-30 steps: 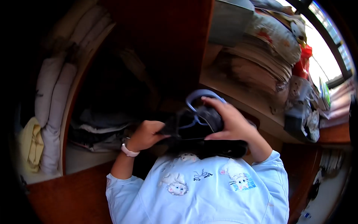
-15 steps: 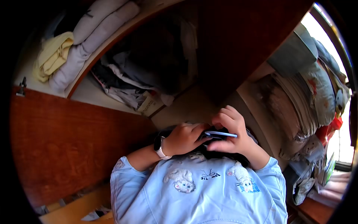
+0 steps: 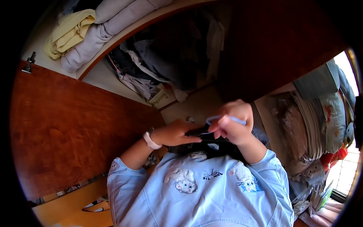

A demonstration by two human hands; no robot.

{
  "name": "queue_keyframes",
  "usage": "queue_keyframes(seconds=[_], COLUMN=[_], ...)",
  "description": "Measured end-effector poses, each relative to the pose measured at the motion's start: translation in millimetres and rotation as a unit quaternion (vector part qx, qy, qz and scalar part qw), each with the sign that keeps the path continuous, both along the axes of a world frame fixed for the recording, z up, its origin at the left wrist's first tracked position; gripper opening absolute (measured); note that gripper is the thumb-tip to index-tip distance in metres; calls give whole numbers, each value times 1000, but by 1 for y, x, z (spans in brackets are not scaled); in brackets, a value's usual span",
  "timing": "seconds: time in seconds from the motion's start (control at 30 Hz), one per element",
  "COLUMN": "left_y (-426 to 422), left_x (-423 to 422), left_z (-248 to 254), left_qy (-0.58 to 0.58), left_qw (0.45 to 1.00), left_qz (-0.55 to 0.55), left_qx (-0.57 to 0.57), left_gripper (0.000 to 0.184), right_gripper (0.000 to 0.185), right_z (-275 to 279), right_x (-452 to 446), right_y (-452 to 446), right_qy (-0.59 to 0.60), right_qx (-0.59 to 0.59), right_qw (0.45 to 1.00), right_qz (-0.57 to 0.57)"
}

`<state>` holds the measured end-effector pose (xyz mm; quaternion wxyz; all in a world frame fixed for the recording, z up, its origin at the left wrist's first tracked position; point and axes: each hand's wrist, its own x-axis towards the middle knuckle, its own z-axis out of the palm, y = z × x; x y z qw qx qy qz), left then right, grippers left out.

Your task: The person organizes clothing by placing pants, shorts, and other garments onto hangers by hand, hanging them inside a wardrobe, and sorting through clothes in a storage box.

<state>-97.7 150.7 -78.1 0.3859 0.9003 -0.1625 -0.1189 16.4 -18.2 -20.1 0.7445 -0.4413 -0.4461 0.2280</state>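
My right hand point(image 3: 235, 123) is closed around a thin pale-lavender loop, which looks like a clothes hanger point(image 3: 237, 120). The loop sticks out on both sides of the fist. To its left, my left hand point(image 3: 174, 133) has thumb and forefinger on either side of dark cloth, apparently the edge of a black garment point(image 3: 215, 150). The cloth hangs between both hands, close in front of my chest, and its lower part is hidden behind my light-blue shirt point(image 3: 211, 200). A pale band is on my left wrist.
An open wardrobe holds dark and grey clothes point(image 3: 159, 64); its upper shelf carries a yellow cloth point(image 3: 72, 32) and a pale rolled bundle point(image 3: 89, 47). A brown door point(image 3: 83, 132) stands at left. Folded bedding point(image 3: 302, 125) is stacked at right by a window. Shoes point(image 3: 96, 205) lie low at left.
The right hand has turned and risen slightly, bringing more of the lavender loop into view. The left hand has shifted left, away from the right, with thumb and forefinger stretched. The view has tilted.
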Motion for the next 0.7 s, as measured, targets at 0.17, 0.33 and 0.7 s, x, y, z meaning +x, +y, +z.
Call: queue_keyframes(seconds=[0.17, 0.33, 0.7], left_y=[64, 94, 57], left_x=[-7, -57, -110], left_z=[-12, -61, -87], left_qy=[128, 192, 29], left_qw=[954, 735, 495], left_qz=[42, 311, 534], left_qx=[-266, -571, -684], left_gripper=[62, 63, 100], right_gripper=[39, 30, 98], right_z=[-19, -96, -169], right_x=[48, 133, 103], right_y=[80, 180, 496], right_qy=[176, -38, -224], right_qx=[-112, -475, -610], right_qw=[974, 831, 756], right_qz=[84, 287, -84])
